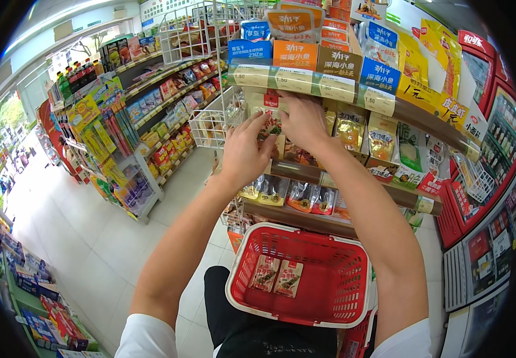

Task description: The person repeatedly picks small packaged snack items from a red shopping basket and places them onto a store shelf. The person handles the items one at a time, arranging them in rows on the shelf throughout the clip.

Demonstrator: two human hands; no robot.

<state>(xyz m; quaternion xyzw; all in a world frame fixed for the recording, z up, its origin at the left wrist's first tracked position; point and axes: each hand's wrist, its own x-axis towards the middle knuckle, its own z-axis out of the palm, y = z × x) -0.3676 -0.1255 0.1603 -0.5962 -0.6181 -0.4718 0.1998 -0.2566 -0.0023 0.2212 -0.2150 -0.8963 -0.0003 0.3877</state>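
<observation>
Both my hands reach into the shelf below the price strip. My left hand (248, 150) is at the front of a beige and red snack packet (271, 105), its fingers bent over the lower left part; a firm grip cannot be made out. My right hand (305, 121) lies at the packet's right side, its fingertips partly hidden behind the shelf edge. Below my arms a red plastic shopping basket (305, 319) with a white rim rests at my lap. Two beige and red snack packets (264, 274) (288, 279) lie side by side on its floor.
Boxed snacks (296, 56) fill the upper shelf (289, 79), and gold packets (350, 129) stand right of my hands. A white wire basket (213, 127) hangs at the left. Beyond it are a stationery rack (144, 197) and shelving (182, 96). Red coolers (493, 147) stand at the right.
</observation>
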